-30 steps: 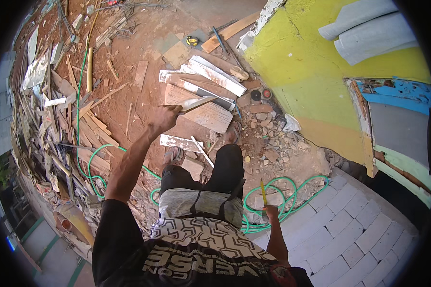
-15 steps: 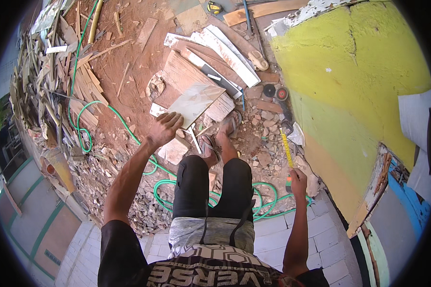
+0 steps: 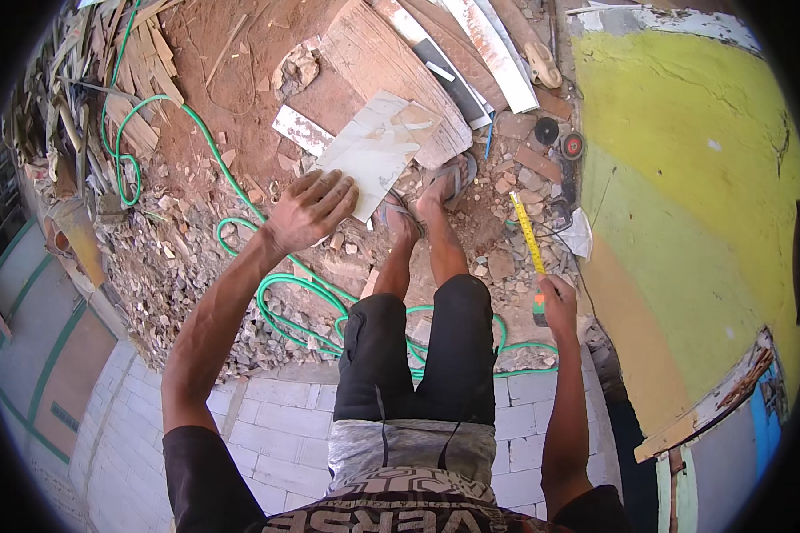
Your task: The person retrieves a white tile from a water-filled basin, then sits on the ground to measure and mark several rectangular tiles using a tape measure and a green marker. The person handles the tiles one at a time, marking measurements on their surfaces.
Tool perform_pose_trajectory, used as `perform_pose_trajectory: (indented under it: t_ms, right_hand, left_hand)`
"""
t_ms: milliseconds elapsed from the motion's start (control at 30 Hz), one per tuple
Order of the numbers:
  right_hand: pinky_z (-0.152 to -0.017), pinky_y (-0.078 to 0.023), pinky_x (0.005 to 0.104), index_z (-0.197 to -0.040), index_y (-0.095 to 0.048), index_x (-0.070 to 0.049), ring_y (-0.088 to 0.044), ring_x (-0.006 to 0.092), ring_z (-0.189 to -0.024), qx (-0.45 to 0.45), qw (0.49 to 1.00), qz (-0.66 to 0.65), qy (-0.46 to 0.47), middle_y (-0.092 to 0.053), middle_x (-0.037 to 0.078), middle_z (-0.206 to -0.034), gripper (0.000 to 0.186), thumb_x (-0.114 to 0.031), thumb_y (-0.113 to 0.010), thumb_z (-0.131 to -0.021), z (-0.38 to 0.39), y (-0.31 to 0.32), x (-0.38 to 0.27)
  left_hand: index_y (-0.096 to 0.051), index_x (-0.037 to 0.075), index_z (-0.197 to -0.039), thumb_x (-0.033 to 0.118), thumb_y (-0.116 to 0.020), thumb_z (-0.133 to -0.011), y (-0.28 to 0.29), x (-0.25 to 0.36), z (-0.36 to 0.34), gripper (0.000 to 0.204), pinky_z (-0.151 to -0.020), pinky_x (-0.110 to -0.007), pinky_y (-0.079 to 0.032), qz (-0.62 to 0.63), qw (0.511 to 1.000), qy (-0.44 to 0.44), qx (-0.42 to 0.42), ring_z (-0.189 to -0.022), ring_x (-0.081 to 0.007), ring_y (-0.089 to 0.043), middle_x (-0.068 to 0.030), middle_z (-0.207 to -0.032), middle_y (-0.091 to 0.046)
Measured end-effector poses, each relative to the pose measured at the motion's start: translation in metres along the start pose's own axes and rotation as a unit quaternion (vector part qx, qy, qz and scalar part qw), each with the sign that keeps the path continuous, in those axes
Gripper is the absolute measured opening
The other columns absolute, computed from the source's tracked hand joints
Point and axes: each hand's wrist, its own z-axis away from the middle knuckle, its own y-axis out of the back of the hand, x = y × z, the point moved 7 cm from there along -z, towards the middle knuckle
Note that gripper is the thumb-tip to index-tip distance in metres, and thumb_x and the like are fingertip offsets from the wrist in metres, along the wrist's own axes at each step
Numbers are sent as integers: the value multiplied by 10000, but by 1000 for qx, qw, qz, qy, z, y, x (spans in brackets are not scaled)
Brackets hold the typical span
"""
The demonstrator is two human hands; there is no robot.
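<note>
My left hand grips the near edge of a thin pale grey board, whose stained, lighter-patched face points up above my feet. My right hand is closed on a green and orange tape measure, its yellow blade drawn out and pointing away from me. Beyond the board lie a worn wooden plank and a rusty white strip.
Scrap timber lies at upper left, with a green hose looping over rubble. Grinder discs sit by the yellow painted wall on my right. Pale block paving is beneath me, with a dark gap beside it.
The view has shifted, bringing the paving under me into sight. The board has turned from nearly edge-on to face up. My right hand has risen, with the tape blade pointing forward.
</note>
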Motion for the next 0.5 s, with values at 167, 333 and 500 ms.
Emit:
perform_pose_trajectory:
  t_ms: [167,333,500]
  right_hand:
    - [-608,-473,281,-995,-680,-28,-584,119,-678,-59,978,-198,-29,-592,16,-738,282,-306,-643,-969,-45,-64,-10]
    - [-558,-520,362,-1032,-644,-57,-630,192,-728,-223,858,-437,-153,-635,66,-835,260,-309,-623,-975,-84,-159,-46]
    - [-622,-525,394,-1027,-618,-82,-660,269,-830,-252,796,-514,-197,-652,100,-964,266,-341,-639,-966,-150,-246,-9]
  left_hand:
    - [-653,33,-1184,128,-625,-801,-17,9,19,396,-977,-431,-542,-7,1000,-19,-7,-1180,-275,-658,-121,-1255,-680]
    - [-677,57,-1123,158,-641,-852,-63,38,96,291,-977,-446,-521,-13,999,-15,-30,-1184,-271,-656,-115,-1246,-687]
    - [-694,129,-1001,141,-668,-814,-112,57,138,189,-916,-414,-527,20,998,26,-59,-1168,-232,-646,-37,-1171,-681]
